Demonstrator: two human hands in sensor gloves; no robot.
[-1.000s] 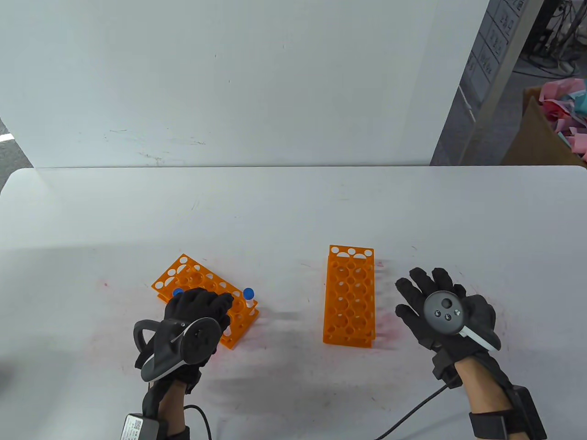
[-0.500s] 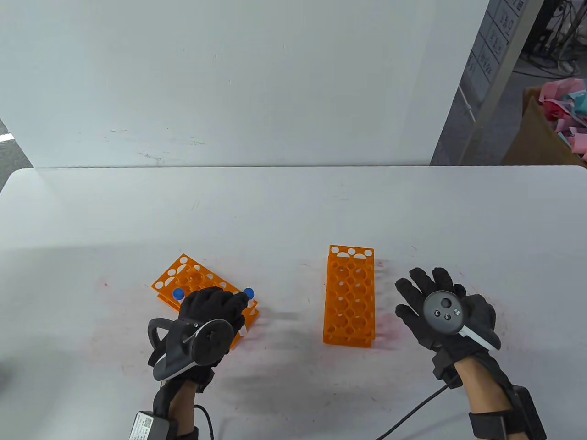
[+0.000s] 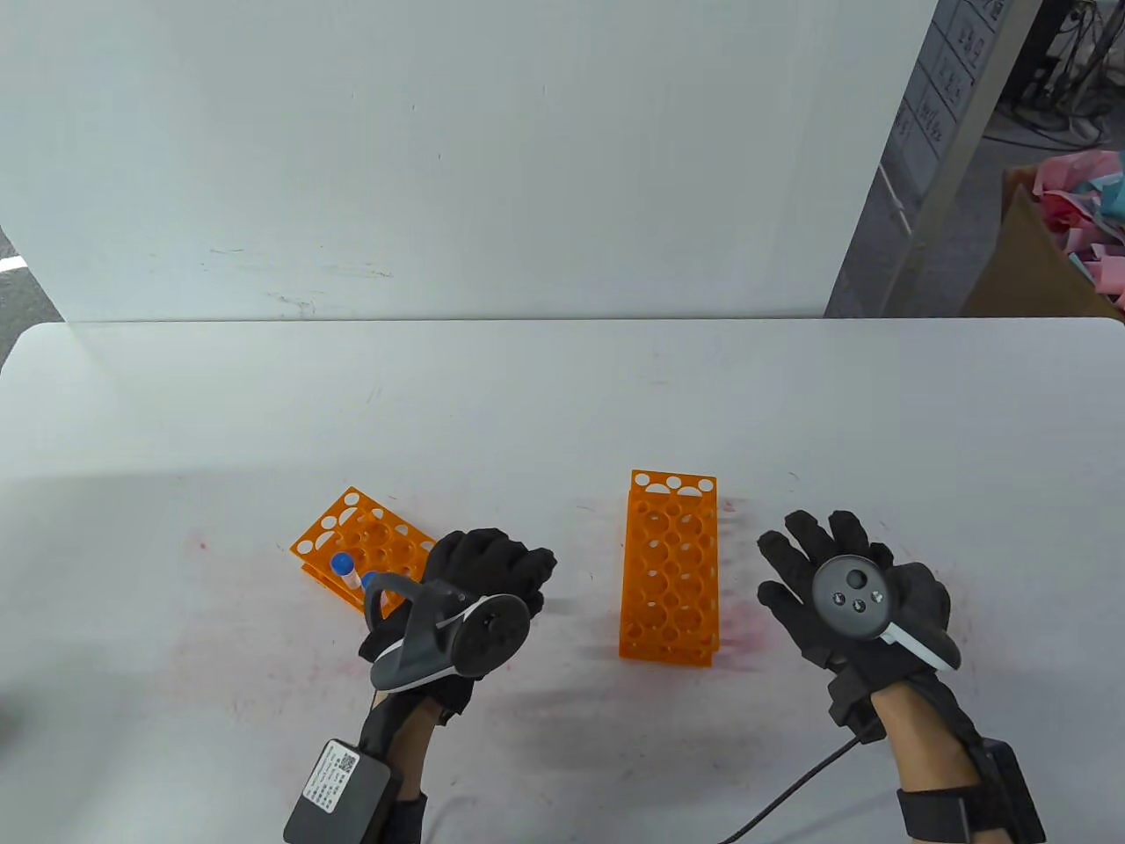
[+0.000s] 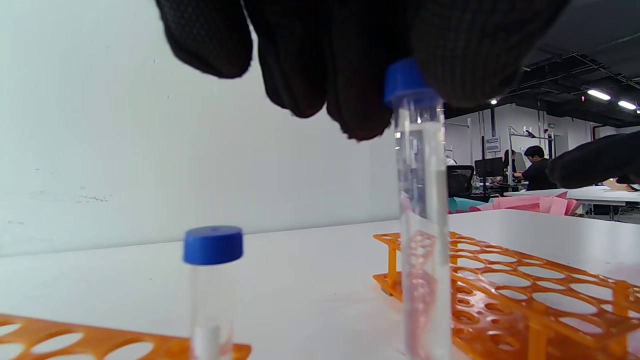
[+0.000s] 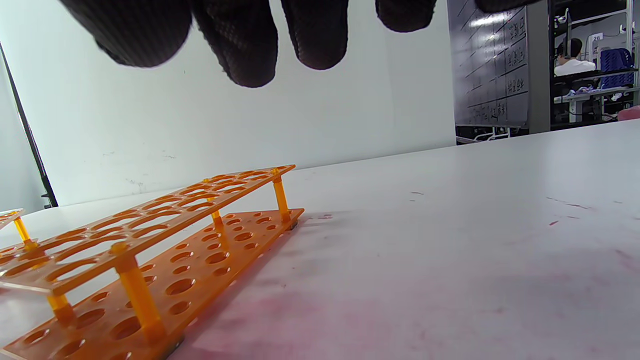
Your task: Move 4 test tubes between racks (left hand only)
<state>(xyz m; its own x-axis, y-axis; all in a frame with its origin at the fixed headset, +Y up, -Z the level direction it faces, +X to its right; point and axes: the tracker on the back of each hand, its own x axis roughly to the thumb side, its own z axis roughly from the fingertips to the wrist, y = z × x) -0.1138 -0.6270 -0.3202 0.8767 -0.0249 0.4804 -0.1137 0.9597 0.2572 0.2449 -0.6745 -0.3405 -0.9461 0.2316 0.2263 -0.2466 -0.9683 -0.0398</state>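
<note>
My left hand (image 3: 505, 571) hangs just off the right end of the left orange rack (image 3: 365, 536). In the left wrist view its fingers (image 4: 360, 75) pinch the blue cap of a clear test tube (image 4: 420, 210), held upright above the table between the racks. The hand hides this tube in the table view. Two blue-capped tubes (image 3: 341, 563) (image 3: 370, 581) stand in the left rack; one also shows in the left wrist view (image 4: 212, 280). The right orange rack (image 3: 672, 567) holds no tubes. My right hand (image 3: 831, 580) rests flat and open to its right.
A white wall panel (image 3: 457, 158) stands along the table's far edge. A cardboard box with pink scraps (image 3: 1072, 237) sits off the table at the right. Faint pink stains (image 3: 738, 633) mark the table around the right rack.
My left hand reached the tube at the left rack's right end, gripped it by the cap and lifted it out to the right. My right hand has not moved.
</note>
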